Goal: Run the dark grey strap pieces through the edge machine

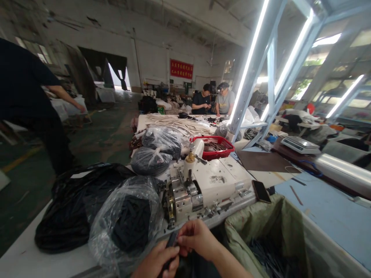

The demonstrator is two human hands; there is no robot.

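Observation:
My left hand [155, 262] and my right hand [197, 239] hold a narrow dark strip [171, 245] at the bottom of the view, probably leather or a similar material. The right fingers pinch its upper part, while the left hand closes around its lower part. Just ahead of my hands stands a white industrial strip-working machine [203, 189] with metal rollers and a brass fitting. To the left, a clear plastic bag [127, 227] is packed with black strips. A green woven sack [261, 227] with dark strips inside lies to the lower right of my right hand.
A black bag [78, 204] lies at the table's left edge. A phone [261, 191] rests beside the machine. Farther on are a red basket [213, 148], a digital scale [300, 144], and a long table of pale strips [176, 123]. Several co-workers stand beyond.

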